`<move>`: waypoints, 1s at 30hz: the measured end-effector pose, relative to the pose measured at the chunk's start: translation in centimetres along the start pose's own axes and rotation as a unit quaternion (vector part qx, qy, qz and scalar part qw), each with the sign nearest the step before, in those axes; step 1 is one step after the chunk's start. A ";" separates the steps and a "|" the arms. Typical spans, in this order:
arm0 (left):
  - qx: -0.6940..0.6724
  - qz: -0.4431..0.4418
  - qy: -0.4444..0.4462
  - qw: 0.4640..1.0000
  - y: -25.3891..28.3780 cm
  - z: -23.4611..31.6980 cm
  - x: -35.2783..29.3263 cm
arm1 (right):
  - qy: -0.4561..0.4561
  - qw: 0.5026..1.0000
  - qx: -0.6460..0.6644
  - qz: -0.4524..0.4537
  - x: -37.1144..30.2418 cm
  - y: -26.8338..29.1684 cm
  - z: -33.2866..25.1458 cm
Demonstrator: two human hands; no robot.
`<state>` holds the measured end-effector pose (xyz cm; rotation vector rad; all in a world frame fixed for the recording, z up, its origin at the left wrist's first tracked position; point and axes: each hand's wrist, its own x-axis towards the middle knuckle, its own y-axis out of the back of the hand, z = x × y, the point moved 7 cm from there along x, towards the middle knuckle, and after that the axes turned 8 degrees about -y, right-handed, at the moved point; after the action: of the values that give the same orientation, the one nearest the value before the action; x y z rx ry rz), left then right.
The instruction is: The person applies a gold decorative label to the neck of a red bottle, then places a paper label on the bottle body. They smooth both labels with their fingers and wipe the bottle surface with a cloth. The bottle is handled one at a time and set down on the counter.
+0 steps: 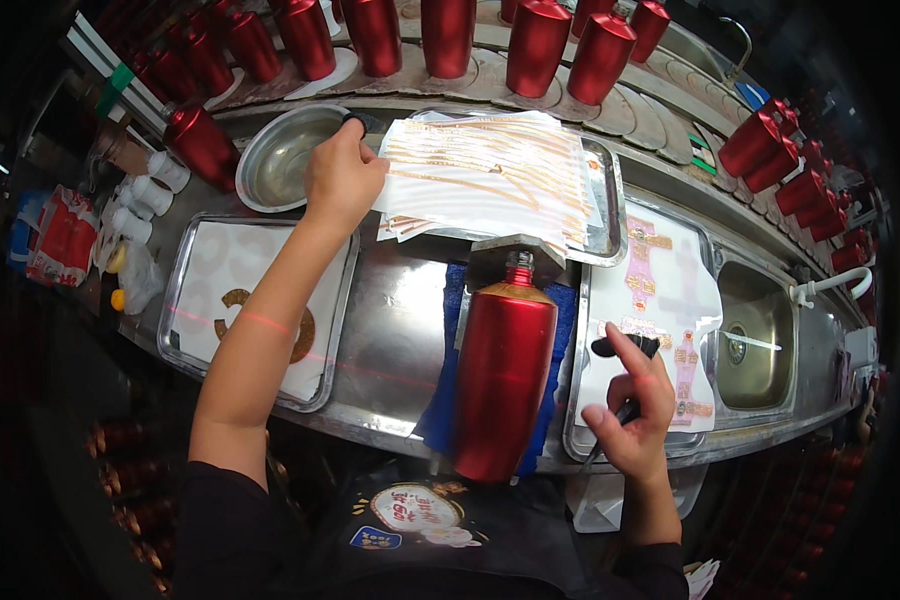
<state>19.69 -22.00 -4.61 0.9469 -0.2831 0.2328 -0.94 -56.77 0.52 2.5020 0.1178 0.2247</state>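
Note:
My left hand point(345, 180) is closed at the left edge of a stack of white sheets with gold curved strips point(480, 175). Something black shows at its fingertips, over the rim of a metal bowl point(250, 185); whether they pinch a sheet is unclear. A red bottle point(505, 380) with an open threaded neck lies on a blue cloth point(440, 405), its neck by a dark metal rest point(510, 262). Over the right tray, my right hand point(635, 405) has index finger and thumb apart, black covering by the fingers, and a thin dark-handled tool point(598, 456) in its curled fingers.
A left tray point(175, 345) holds a white sheet with gold-brown curved pieces. The right tray point(577, 400) carries pink and gold decals, beside a sink point(755, 375) with a white tap point(840, 285). Several red bottles point(447, 40) stand on a plate conveyor point(400, 90) behind.

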 end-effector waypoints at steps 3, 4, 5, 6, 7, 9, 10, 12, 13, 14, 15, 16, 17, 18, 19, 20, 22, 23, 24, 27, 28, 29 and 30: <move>-0.073 -0.041 -0.035 0.996 0.2 3.7 -0.2 | 0.032 0.998 0.011 0.048 4.2 0.1 -0.8; -0.110 -0.054 -0.043 0.992 0.2 5.1 -0.4 | -0.015 0.999 0.000 0.040 6.0 0.0 -0.2; -0.145 -0.073 -0.040 0.986 0.2 6.3 -0.5 | -0.038 0.995 -0.081 0.034 8.5 -0.4 0.7; -0.168 -0.088 -0.058 0.980 0.4 7.8 -0.8 | -0.047 0.996 -0.075 0.025 10.8 -1.0 1.4; -0.198 -0.093 -0.066 0.973 0.7 9.2 -1.1 | -0.032 0.993 -0.112 0.004 12.8 -1.6 2.0; -0.264 -0.098 -0.089 0.955 1.6 11.9 -1.7 | -0.025 0.981 -0.190 -0.034 15.8 -3.1 3.4; -0.277 -0.108 -0.095 0.950 2.1 12.9 -2.0 | -0.015 0.974 -0.218 -0.063 16.9 -4.1 4.0; -0.332 -0.090 -0.107 0.933 3.2 14.7 -2.2 | -0.013 0.958 -0.267 -0.100 17.9 -5.5 4.8; -0.364 -0.077 -0.120 0.921 4.0 15.4 -2.3 | -0.013 0.952 -0.285 -0.112 18.0 -6.0 5.0; -0.363 -0.072 -0.130 0.920 4.7 15.9 -2.5 | 0.013 0.951 -0.286 -0.119 17.9 -6.4 4.8; -0.385 -0.059 -0.130 0.912 5.6 16.1 -2.7 | -0.004 0.949 -0.291 -0.120 17.9 -6.4 5.1; -0.406 -0.047 -0.130 0.904 6.4 16.2 -2.9 | 0.003 0.953 -0.279 -0.117 17.7 -6.2 5.1; -0.436 -0.033 -0.142 0.888 7.2 16.5 -3.0 | 0.021 0.959 -0.265 -0.099 17.6 -5.9 5.0; -0.442 -0.029 -0.151 0.884 8.1 16.5 -3.0 | 0.019 0.963 -0.251 -0.097 17.6 -5.6 5.2; -0.450 -0.021 -0.145 0.881 9.1 16.3 -2.9 | 0.006 0.963 -0.247 -0.106 17.6 -5.4 5.7; -0.437 -0.016 -0.148 0.887 9.8 16.3 -2.6 | 0.005 0.965 -0.240 -0.102 17.7 -5.1 5.9; -0.420 0.006 -0.187 0.888 11.4 16.8 -2.3 | -0.017 0.971 -0.214 -0.109 17.9 -4.8 6.1; -0.409 -0.010 -0.199 0.890 11.5 17.2 -2.1 | -0.015 0.983 -0.161 -0.087 18.0 -4.2 5.4; -0.396 -0.025 -0.211 0.893 11.7 17.7 -2.0 | -0.018 0.990 -0.116 -0.078 17.9 -3.7 4.5; -0.361 -0.055 -0.238 0.900 12.0 19.5 -2.5 | -0.022 0.988 0.131 -0.076 16.9 -1.9 -0.2; -0.353 -0.059 -0.247 0.901 12.0 20.2 -2.7 | -0.012 0.965 0.236 -0.115 16.1 -1.2 -2.4; -0.348 -0.063 -0.253 0.900 12.2 20.8 -3.0 | -0.042 0.941 0.305 -0.139 15.2 -0.5 -3.9; -0.344 -0.064 -0.257 0.901 12.3 21.5 -3.2 | -0.007 0.913 0.359 -0.193 14.0 0.3 -6.2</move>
<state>9.87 -32.95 15.60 0.2982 -0.7331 -0.2454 11.59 -51.50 7.51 3.1202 0.8125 -0.0133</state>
